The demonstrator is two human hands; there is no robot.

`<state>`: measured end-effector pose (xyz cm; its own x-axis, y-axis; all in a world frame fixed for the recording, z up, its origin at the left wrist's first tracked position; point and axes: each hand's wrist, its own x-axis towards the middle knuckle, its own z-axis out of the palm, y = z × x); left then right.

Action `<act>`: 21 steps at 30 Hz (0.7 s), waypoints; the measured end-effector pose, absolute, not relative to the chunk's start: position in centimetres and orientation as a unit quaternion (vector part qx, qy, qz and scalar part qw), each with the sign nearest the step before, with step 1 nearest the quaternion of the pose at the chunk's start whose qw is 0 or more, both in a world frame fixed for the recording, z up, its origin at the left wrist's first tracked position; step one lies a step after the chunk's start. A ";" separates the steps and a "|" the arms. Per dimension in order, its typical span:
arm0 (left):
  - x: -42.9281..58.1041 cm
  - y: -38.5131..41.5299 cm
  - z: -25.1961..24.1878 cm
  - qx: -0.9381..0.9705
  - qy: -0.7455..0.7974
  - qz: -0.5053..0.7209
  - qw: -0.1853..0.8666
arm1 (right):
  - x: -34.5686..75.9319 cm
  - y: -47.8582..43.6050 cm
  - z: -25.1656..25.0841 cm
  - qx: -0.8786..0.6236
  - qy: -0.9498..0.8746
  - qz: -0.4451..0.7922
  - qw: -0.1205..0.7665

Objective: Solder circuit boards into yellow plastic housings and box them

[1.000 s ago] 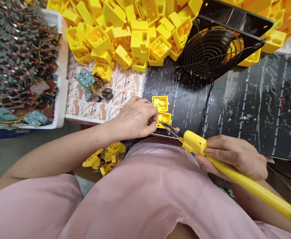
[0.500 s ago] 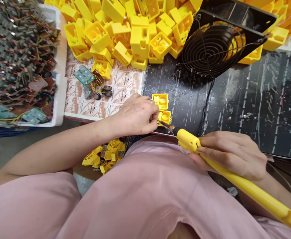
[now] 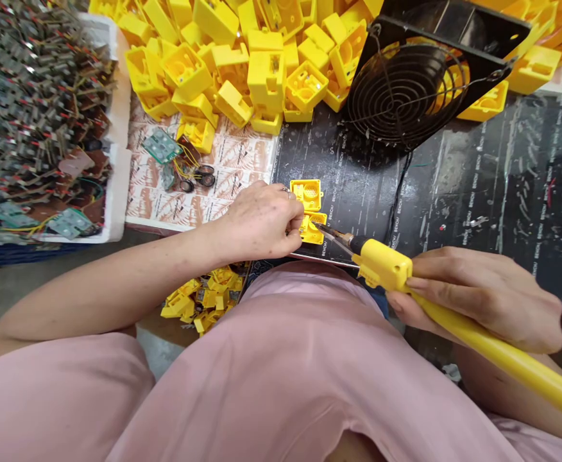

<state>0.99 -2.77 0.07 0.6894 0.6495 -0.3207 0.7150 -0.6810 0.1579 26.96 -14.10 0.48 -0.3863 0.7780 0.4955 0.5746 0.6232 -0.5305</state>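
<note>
R hand [image 3: 487, 298] w/ yel. tool [image 3: 387, 266], L hand [image 3: 264, 218] by yel. case [image 3: 316, 231], blk fan [image 3: 397, 106] beyond

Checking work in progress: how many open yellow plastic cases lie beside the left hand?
2: the far yellow plastic case and the near yellow plastic case, nearer the pink top. The left hand could hide others.

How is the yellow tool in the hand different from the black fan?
The yellow tool is long and thin; the black fan is wide and boxy, with round wire rings. The tool is mostly yellow, while the fan is black. The right hand grips the tool, but no hand touches the fan. Both have black parts: the tool's are near its tip.
</note>
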 end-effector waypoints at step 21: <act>0.8 -2.7 0.1 0.913 0.363 -0.134 0.128 | 27.4 -14.3 0.4 -0.378 -0.842 0.119 0.366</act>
<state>0.85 -2.69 0.08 0.7010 0.6279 -0.3381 0.6968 -0.7040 0.1372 27.45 -14.28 0.37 -0.4452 0.7240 0.5268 0.5498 0.6855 -0.4773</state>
